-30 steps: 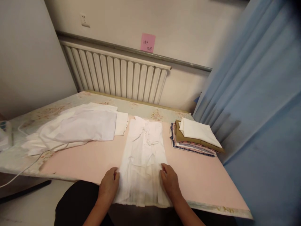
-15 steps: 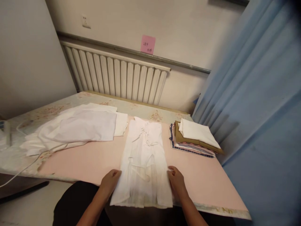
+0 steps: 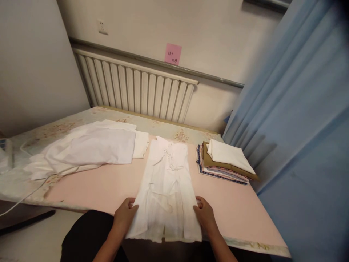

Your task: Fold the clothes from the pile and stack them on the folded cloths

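A white tie-front garment (image 3: 169, 189) lies lengthwise before me, its sides turned in and its thin ties across the upper part. Its lower end reaches past the front edge of the table. My left hand (image 3: 124, 214) pinches the left side edge near the bottom, the thumb on top and the fingertips partly hidden underneath. On the opposite edge, at about the same height, my right hand (image 3: 205, 214) grips the cloth between thumb and fingers. Between the two hands the fabric is thin, and a gap shows in the hem.
Loose white clothes (image 3: 95, 147) are heaped at the left, a white cord (image 3: 29, 198) near them. To the right stands a stack of folded clothes (image 3: 229, 160). A pink mat (image 3: 231, 203) covers the table; a blue curtain (image 3: 305, 138) hangs along its right end, a radiator (image 3: 139, 89) behind.
Both hands have shifted slightly down the side edges, thumbs now parted from the other fingers. The hem has spread a little, and a gap has appeared near its middle.
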The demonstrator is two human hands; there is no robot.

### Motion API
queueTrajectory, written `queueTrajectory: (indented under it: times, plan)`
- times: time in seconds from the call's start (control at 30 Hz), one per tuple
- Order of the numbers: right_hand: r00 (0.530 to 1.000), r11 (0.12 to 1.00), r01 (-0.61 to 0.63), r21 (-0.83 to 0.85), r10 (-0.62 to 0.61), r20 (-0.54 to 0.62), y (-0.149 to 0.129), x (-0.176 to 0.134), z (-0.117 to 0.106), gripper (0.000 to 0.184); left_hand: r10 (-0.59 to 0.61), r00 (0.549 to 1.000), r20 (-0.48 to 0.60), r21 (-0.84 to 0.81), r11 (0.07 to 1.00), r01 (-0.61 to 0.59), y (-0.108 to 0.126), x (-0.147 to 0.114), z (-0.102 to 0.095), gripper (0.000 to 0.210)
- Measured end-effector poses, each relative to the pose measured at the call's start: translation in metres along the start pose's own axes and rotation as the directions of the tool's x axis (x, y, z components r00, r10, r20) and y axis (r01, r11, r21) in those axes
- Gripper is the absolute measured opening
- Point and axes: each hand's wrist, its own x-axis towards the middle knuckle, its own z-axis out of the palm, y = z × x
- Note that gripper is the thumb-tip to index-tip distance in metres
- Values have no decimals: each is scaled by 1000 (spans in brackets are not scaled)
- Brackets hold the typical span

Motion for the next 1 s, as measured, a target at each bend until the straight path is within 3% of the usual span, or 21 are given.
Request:
queueTrajectory:
  times: [0.27, 0.4, 0.63, 1.0]
  plan:
    - [1000, 1000, 4, 4, -4, 28, 0, -2, -2, 37, -1, 1000, -7, 9, 1000, 1, -14, 4, 2, 28]
    - [999, 999, 2, 35, -4, 47, 4, -1, 0, 36, 2, 1000, 1, -70, 998, -2, -15, 8, 0, 32]
    - [995, 981, -50, 189, 33, 90, 13, -1, 2, 43, 38, 999, -12, -117, 992, -40, 7, 14, -8, 37]
    - [996, 979, -46, 199, 29, 88, 8, -4, 0, 41, -34, 999, -11, -118, 992, 33, 35, 45, -3, 34]
